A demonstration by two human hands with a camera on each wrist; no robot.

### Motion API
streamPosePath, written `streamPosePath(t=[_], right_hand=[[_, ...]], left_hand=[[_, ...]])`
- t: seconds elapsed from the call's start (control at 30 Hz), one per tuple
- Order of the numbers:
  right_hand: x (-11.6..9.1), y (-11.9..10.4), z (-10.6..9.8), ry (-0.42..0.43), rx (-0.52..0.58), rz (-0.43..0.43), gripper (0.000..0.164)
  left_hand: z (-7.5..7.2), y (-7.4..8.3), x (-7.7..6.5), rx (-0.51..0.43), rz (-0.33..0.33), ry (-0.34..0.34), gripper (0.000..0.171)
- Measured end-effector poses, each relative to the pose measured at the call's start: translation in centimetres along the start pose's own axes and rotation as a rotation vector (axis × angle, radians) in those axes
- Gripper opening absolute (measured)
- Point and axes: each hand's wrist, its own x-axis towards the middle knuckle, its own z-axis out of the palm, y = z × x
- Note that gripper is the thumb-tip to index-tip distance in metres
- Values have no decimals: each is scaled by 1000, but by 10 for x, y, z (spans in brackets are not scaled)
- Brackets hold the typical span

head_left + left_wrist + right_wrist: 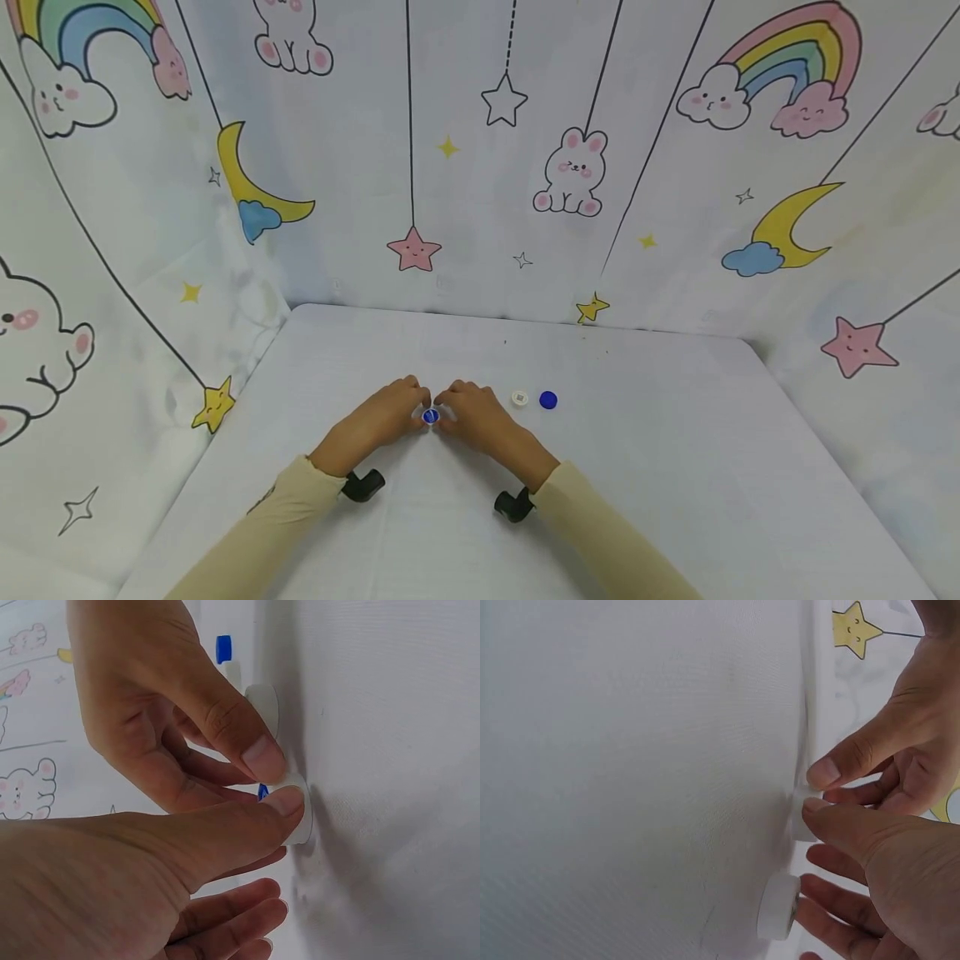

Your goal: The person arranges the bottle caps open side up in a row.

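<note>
A small round white piece with a blue, white-streaked top [431, 416] sits between both hands, low at the tabletop. My left hand [392, 410] pinches it from the left, thumb on its near side. From the other side my right hand [480, 419] pinches the same piece. In the left wrist view, both thumb tips meet at its white side [303, 825], and a bit of blue shows behind. Beside the right hand's fingers stands a white round piece with a recessed top [519, 399]. Farther right is a blue round piece [548, 400].
A white cloth covers the table [660, 467]. Behind and beside it hangs a white backdrop [465, 192] printed with rabbits, stars, moons and rainbows. A black wrist camera [363, 486] shows under the left forearm, another black camera [513, 505] under the right.
</note>
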Motion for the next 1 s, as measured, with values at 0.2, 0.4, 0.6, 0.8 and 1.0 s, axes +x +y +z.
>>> streamPosePath(t=[0.2, 0.4, 0.6, 0.8, 1.0], right_hand=[[-1, -1, 2, 5, 12, -4, 34], [-2, -2, 2, 7, 20, -16, 32], [-2, -2, 4, 15, 26, -21, 32], [-2, -3, 4, 13, 22, -7, 33], [-2, -3, 3, 21, 8, -30, 33]], left_hand=[[3, -1, 0, -5, -4, 0, 26], [3, 1, -1, 0, 6, 8, 24], [6, -1, 1, 17, 9, 21, 25], [7, 1, 1, 14, 3, 32, 26], [7, 1, 1, 21, -1, 45, 27]])
